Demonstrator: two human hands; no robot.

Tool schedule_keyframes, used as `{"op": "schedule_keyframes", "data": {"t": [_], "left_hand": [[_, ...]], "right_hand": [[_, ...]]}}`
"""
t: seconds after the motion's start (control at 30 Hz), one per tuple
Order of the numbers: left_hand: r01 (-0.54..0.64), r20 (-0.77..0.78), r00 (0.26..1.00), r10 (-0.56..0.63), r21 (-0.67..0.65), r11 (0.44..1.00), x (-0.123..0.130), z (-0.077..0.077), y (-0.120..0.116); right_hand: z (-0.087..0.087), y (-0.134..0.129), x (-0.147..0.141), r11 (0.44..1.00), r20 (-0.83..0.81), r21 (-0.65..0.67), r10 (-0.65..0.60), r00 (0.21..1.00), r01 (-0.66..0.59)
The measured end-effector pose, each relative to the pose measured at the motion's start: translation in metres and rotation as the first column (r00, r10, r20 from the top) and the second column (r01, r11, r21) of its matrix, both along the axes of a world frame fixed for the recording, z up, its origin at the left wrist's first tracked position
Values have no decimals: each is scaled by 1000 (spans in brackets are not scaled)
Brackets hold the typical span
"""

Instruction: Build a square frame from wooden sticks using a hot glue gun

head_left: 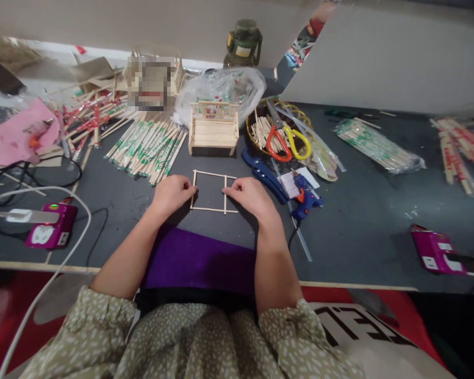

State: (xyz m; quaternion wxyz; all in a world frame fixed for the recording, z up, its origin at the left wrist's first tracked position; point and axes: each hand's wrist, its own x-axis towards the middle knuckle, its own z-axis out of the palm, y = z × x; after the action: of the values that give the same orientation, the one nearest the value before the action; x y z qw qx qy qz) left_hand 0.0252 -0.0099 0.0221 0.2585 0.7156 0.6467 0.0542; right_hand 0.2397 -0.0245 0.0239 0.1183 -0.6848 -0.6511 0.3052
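Frame (208, 209), flat on the table (363, 210) between the hands. Left hand (170, 196), at its nine o'clock, pinches the near upright stick, fingers toward two; right hand (252, 196), at three o'clock, pinches the opposite stick, wrist bent, fingers toward ten.

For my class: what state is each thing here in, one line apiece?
Frame, lying flat
Left hand, pinching frame
Right hand, pinching frame
Bench, upright
Basket, holding sticks
Scissors, open or shut unclear
Glue gun, lying down
Chopsticks, wrapped
Left purple box, green light lit
Lantern, upright
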Motion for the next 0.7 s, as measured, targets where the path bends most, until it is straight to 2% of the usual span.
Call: {"op": "schedule_keyframes", "data": {"t": [0.2,0.43,0.7], "left_hand": [[9,11,1000,-9,-2,1000,-1,-3,1],[3,-20,1000,-3,-3,1000,-2,-1,1],[19,-114,993,-20,-13,1000,-6,2,3]], "right_hand": [[-3,0,-2,1000,19,8,25,999,-25],[3,1,19,999,-28,-16,-47,999,46],[-5,1,32,998,46,-39,-38,998,40]]}}
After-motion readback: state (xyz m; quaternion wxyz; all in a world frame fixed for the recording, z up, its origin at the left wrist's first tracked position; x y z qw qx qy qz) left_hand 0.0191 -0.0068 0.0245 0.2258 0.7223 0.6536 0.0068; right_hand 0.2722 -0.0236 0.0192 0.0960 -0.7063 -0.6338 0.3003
